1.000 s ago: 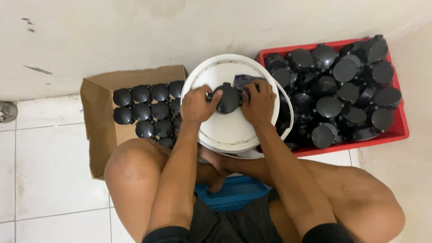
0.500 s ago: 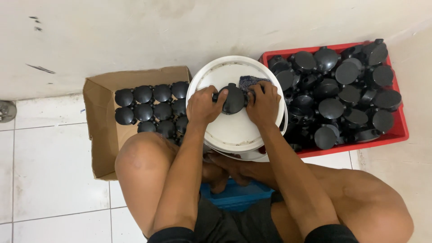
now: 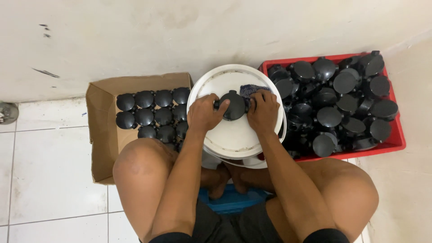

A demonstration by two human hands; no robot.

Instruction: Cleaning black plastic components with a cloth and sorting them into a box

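A round black plastic cap (image 3: 234, 105) lies on top of an upturned white bucket (image 3: 229, 135) between my knees. My left hand (image 3: 205, 112) grips the cap's left side. On the right side my right hand (image 3: 263, 110) holds it, with a dark blue cloth (image 3: 250, 90) bunched just behind the fingers. Both hands rest on the bucket top.
A cardboard box (image 3: 104, 130) on the left holds neat rows of black caps (image 3: 153, 112). A red crate (image 3: 396, 135) on the right is heaped with several more black caps (image 3: 342, 99). A white wall runs behind; white floor tiles lie at left. I sit on a blue stool (image 3: 231, 200).
The hands and cap stay on the bucket top; the cap has shifted slightly between the fingers. The view has moved a little.
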